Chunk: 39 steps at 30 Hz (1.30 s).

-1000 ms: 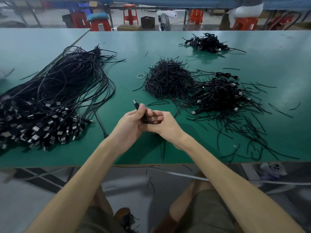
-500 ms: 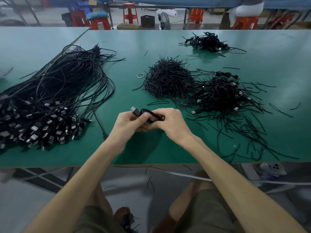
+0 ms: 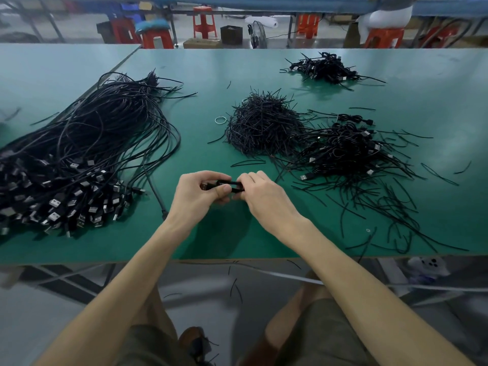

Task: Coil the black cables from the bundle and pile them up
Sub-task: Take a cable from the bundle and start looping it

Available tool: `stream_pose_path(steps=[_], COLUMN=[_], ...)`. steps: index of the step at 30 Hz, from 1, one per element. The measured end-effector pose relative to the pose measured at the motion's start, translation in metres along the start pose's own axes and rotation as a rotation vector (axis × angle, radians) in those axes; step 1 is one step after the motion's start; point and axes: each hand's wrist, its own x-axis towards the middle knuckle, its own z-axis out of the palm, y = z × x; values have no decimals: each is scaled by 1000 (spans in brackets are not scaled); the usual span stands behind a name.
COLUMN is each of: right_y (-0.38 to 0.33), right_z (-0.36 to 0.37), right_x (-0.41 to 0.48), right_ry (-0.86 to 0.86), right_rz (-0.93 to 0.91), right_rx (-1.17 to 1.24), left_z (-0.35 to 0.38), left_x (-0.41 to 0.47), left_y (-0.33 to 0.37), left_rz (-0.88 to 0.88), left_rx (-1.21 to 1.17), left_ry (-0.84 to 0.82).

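**Black cable, folded small, held between my two hands**

Black loops of one short cable sit pinched between my hands above the green counter, near its front edge. My left hand curls round the coil's left end, with the thumb pressed across its front. The fingers of my right hand are bent over the right end and grip it. A plug tip shows just past my left fingers.

To my left, the big bundle of loose cables sprawls across the counter, its metal plugs fanned toward me. To my right lies the pile of coiled cables, with stray black ties scattered around it. Beyond my hands is a bristly heap of ties, with a pale rubber band just beside it. A smaller pile of cables lies farther back.
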Motion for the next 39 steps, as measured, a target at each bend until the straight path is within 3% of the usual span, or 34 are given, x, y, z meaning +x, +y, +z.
stream_pose_path(steps=[4, 7, 10, 14, 16, 19, 21, 24, 29, 34, 39], right_y=[2, 6, 7, 9, 11, 20, 29, 36, 27, 39, 42], right_z=[2, 0, -1, -1, -2, -8, -7, 1, 10, 22, 25], right_x=[2, 3, 7, 23, 31, 42, 46, 46, 52, 56, 59], right_ry=[-7, -5, 25, 95, 184, 333, 338, 250, 285, 209, 192], right_rz=[-22, -73, -101, -88, -20, 222, 335, 343, 389, 416, 465], right_rx=[-69, -68, -76, -58, -40, 64, 91, -13, 149, 50, 105], left_z=[-5, -9, -10, -1, 1, 1, 7, 17, 12, 12, 13], left_x=[2, 2, 6, 17, 22, 36, 43, 46, 48, 46, 45], left_y=[4, 4, 7, 3, -2, -9, -13, -17, -21, -21, -22], left_rz=[67, 176, 235, 171, 128, -37, -91, -85, -125, -101, -93], left_rx=[270, 664, 841, 1016, 946, 602, 446, 389, 88, 72, 119], left_ry=[-45, -163, -292, -240, -126, 72, 149, 202, 270, 228, 220])
